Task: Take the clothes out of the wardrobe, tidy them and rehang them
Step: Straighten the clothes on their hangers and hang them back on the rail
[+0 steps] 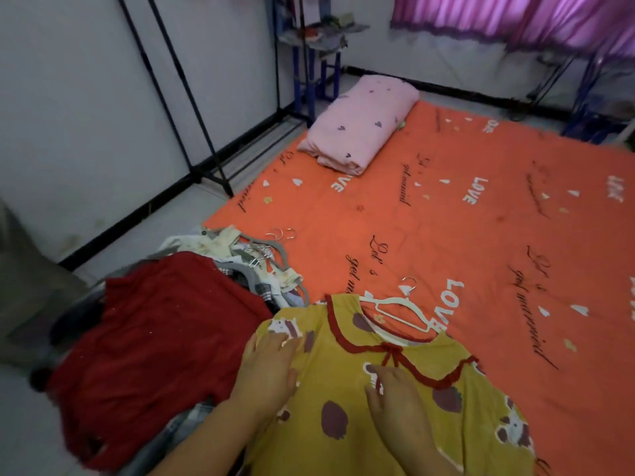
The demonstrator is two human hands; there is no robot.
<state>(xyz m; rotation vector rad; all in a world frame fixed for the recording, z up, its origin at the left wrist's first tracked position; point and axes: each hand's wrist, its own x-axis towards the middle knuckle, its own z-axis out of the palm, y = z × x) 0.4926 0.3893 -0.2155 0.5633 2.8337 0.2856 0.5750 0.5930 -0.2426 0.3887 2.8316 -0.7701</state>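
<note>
An orange quilt [429, 214] printed with "LOVE" covers the floor. I see my left hand [269, 367] and right hand [395, 396] pressed flat, fingers spread, gripping nothing, on a yellow strawberry-print dress [343, 424] with a white hanger [402, 312] through its neckline. A red garment [154, 345] lies just left of them.

Dim, soft-focus room — pink glow through the curtains [536, 22], edges warped.

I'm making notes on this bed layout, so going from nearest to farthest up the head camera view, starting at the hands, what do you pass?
Right hand on the yellow dress → white hanger in its neckline → bare orange bedspread → folded pink quilt → blue-legged shelf by the wall.
</note>
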